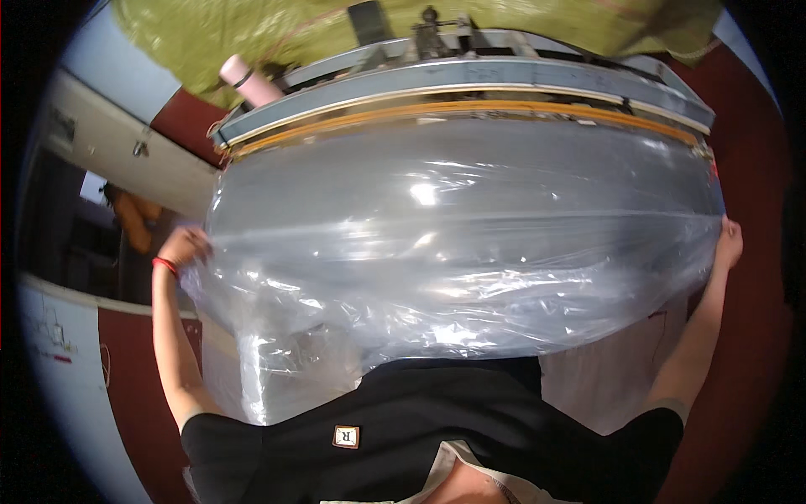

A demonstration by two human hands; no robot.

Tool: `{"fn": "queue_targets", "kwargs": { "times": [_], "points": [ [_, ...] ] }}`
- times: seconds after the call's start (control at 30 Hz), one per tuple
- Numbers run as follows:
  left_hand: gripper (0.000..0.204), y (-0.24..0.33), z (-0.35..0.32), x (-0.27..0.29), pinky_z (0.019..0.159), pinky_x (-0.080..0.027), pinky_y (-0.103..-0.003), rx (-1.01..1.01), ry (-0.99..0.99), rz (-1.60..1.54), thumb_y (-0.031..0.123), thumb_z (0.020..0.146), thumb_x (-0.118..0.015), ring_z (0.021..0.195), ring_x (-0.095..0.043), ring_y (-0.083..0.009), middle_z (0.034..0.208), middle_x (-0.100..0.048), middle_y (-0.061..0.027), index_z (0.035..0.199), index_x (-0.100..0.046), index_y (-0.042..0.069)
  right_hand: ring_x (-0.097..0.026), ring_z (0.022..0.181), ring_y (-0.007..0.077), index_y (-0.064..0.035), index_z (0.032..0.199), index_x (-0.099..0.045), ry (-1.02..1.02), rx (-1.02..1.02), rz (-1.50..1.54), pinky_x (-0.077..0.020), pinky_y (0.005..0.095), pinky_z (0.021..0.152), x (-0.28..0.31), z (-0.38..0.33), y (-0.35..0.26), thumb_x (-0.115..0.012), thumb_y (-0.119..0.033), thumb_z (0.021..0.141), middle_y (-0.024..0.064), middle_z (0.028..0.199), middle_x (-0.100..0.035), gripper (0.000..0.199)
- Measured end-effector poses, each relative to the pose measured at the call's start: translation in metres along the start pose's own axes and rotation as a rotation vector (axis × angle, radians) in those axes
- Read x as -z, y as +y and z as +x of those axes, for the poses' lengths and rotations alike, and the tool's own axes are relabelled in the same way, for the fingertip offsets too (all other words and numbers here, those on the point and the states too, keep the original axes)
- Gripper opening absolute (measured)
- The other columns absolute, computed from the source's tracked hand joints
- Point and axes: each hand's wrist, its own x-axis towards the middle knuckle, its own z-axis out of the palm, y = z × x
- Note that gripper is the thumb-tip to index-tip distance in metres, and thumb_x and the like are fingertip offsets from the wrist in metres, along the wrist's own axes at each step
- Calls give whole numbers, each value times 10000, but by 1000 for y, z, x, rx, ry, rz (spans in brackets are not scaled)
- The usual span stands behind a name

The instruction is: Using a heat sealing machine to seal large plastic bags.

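Note:
A wide sheet of clear plastic film [504,244] stretches across the table in front of me, shiny and wrinkled. Its near part droops over the edge toward my body. My left hand [186,246], a red band at its wrist, is closed on the film's left side. At the far right my right hand [730,242] pinches the opposite side. Between the two hands a fold line runs nearly straight across the film. A looser piece of film hangs at the lower left, below my left hand.
Behind the film runs a long blue-grey metal frame [537,74] with an orange bar [470,107] along it. A pink cylinder [250,81] rests at its left end. Yellow-green sheeting [210,38] lies beyond. An open doorway [84,227] is on the left.

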Motion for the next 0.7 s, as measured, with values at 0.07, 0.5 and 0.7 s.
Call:
{"fn": "queue_targets", "kwargs": {
  "times": [0.07, 0.5, 0.7],
  "points": [
    [158, -17, -3, 29, 592, -465, -299, -164, 943, 344, 37, 662, -602, 673, -575, -223, 739, -584, -108, 813, -564, 8, -551, 767, 247, -101, 868, -589, 5, -8, -163, -413, 341, 696, -3, -9, -16, -549, -412, 762, 85, 836, -600, 331],
    [430, 70, 99, -157, 961, -276, -408, -597, 502, 439, 181, 765, -533, 1213, -266, -331, 1280, -351, -143, 1152, -440, 16, -553, 778, 255, -65, 867, -576, -23, -56, -290, -411, 340, 689, 12, -19, -35, -538, -395, 778, 107, 848, -602, 344],
    [295, 102, 112, -154, 763, -397, -383, -565, 624, 251, 200, 750, -551, 892, -494, -315, 913, -547, -147, 992, -545, 32, -548, 775, 211, -14, 871, -577, 12, -11, -152, -414, 316, 713, 8, -3, 1, -575, -388, 767, 100, 818, -601, 389]
  ]
}}
